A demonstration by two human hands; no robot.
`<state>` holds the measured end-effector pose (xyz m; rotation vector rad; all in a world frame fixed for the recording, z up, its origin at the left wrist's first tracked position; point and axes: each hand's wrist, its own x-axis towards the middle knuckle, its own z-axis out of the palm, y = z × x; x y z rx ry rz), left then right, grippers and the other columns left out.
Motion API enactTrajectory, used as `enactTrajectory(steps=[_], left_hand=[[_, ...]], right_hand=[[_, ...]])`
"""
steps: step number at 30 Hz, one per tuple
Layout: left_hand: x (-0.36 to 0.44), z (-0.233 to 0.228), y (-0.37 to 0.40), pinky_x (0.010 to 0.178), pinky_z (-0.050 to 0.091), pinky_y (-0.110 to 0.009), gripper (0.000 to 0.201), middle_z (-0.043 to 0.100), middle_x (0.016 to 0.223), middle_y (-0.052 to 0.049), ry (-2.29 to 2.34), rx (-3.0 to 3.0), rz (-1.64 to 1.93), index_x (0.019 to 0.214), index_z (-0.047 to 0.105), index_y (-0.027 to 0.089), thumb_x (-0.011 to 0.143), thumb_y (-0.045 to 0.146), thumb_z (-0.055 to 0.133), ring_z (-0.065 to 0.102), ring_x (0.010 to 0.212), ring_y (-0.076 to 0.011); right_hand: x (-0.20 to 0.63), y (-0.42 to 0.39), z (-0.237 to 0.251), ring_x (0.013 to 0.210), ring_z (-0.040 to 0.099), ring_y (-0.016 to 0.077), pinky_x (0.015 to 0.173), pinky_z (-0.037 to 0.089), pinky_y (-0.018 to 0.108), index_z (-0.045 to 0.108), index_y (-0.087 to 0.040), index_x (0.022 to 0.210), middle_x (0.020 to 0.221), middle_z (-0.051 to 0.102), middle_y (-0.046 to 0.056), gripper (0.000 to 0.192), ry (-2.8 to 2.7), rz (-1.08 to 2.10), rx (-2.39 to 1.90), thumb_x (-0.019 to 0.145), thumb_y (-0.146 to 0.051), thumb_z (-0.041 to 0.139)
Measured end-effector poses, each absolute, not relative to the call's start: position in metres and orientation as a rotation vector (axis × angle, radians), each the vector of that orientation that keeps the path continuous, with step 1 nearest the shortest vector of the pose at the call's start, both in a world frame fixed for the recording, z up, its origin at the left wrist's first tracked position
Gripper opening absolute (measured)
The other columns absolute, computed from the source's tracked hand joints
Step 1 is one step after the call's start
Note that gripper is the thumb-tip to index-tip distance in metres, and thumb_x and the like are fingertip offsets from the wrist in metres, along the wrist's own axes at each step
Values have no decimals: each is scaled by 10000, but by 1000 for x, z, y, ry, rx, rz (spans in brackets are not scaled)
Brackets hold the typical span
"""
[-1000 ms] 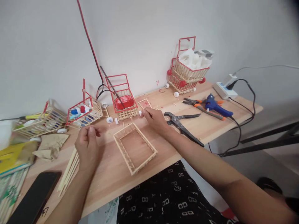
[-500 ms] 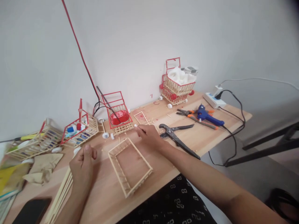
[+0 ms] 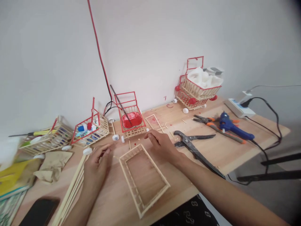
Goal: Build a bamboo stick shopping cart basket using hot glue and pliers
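On the table before me lies a rectangular frame point(image 3: 155, 163) of thin wooden sticks with short uprights. My left hand point(image 3: 95, 164) is left of it, fingers loosely bent and apart, with nothing visible in them. Beyond the frame's far right side, my right hand point(image 3: 162, 146) rests with curled fingers; whether they hold something small is hidden. Under my left forearm lie several long wooden sticks point(image 3: 70, 191). Just past the hands stands a small stick cart point(image 3: 134, 132) with red rails, bearing a dish of red paint point(image 3: 135, 121) with a brush point(image 3: 119, 103) in it.
To the right lie black pincers point(image 3: 192, 146), orange-handled pliers point(image 3: 211, 124), a blue glue gun point(image 3: 232, 127) and a power strip point(image 3: 240, 108). Stacked stick carts point(image 3: 199, 91) stand at the back. At left are more filled carts point(image 3: 90, 131), sandpaper point(image 3: 54, 164) and a phone point(image 3: 39, 212).
My view has shifted left, so things appear farther right. The left hand has loosened its curled fingers and reached forward. The right hand stays curled, and the frame looks turned slightly.
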<state>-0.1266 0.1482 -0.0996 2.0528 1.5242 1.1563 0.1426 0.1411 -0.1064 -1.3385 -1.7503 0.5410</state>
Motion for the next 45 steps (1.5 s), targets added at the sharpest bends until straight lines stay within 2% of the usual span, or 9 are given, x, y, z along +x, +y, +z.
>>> enactTrajectory(steps=[3,9,14,18,23,30,36,39,45], left_hand=[[-128,-97,152,941,451,-361,252,692,1104,-54,1360,2255,1115,1059,688,236,915,303,492,603,1069,-215],[-131,-96,157,974,453,-410,318,694,1173,-58,1170,2489,971,1167,666,270,915,256,472,603,1124,-231],[-137,-94,168,995,459,-402,340,685,1191,-78,1095,2565,821,1194,655,268,931,267,439,603,1142,-227],[-128,-86,174,994,450,-371,350,649,1244,-67,1038,2555,534,1214,637,279,940,298,422,585,1150,-221],[-109,-79,176,728,497,-297,330,699,905,9,1352,2346,294,974,691,259,941,414,402,639,820,-201],[-114,-87,180,849,437,-301,245,655,1052,-40,1091,2681,375,995,649,238,950,251,409,580,1000,-196],[-128,-97,174,822,452,-324,204,642,997,-67,1208,2752,473,880,618,199,934,202,421,570,952,-203],[-140,-95,164,851,457,-351,208,657,1007,-92,1322,2708,600,904,628,177,930,221,426,579,963,-218],[-162,-90,145,763,476,-321,229,707,893,-58,1632,2479,687,897,661,180,923,251,446,628,839,-208]], right_hand=[[141,140,-106,626,558,147,614,334,247,637,-200,863,668,614,-3,282,-1785,552,-1313,977,-256,386],[141,136,-105,614,537,135,606,320,243,620,-196,761,647,602,-8,314,-1791,564,-1272,970,-259,394],[142,135,-105,629,539,133,612,328,238,607,-194,741,656,598,-7,335,-1771,574,-1234,973,-274,379],[143,135,-104,613,515,129,607,316,239,602,-189,740,646,580,-9,340,-1783,573,-1222,971,-282,371],[144,135,-103,625,514,134,614,317,240,593,-189,739,643,567,-6,354,-1771,579,-1248,976,-301,355],[143,136,-103,608,516,133,608,324,236,579,-196,732,630,562,-14,346,-1768,579,-1277,973,-309,358],[143,136,-105,613,522,133,613,326,233,575,-195,723,624,560,-16,334,-1789,568,-1296,967,-300,374],[143,137,-105,590,505,128,597,316,232,572,-195,728,616,552,-21,327,-1787,554,-1313,967,-298,376],[141,137,-106,559,486,128,585,307,236,583,-194,727,584,533,-26,339,-1821,539,-1347,964,-306,368]])
